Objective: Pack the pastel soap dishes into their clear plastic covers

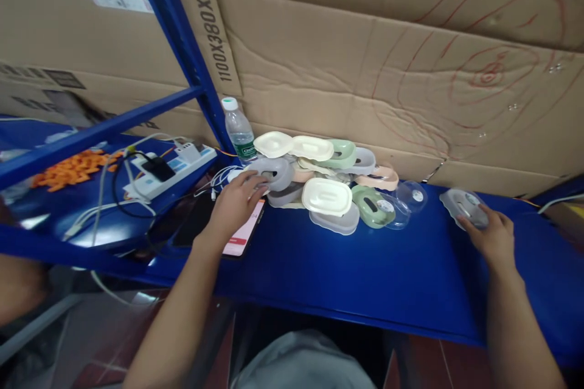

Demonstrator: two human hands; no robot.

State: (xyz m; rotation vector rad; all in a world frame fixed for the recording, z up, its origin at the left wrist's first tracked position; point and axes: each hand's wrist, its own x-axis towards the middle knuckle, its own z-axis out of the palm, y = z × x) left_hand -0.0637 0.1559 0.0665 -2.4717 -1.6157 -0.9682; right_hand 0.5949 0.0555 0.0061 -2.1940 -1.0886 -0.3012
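Note:
At the pile's left end my left hand (237,203) is closed on the rim of a grey plastic tray (281,174), which looks like a soap dish with a slot in its bottom. Off to the right, my right hand (495,240) grips another grey soap dish (460,203), with a clear cover and a round sticker on it. Between them lies a heap of similar pieces: a cream one (327,197), a green dish (373,206) with a sticker, a peach one (378,178) and clear covers (412,196).
A water bottle (239,132) stands behind the pile. Beside my left wrist lies a phone (241,237) with a lit screen. Further left are a blue frame post (180,30), a power strip (171,176) with cables and orange pieces (73,170). Cardboard (319,55) backs the blue table (365,279).

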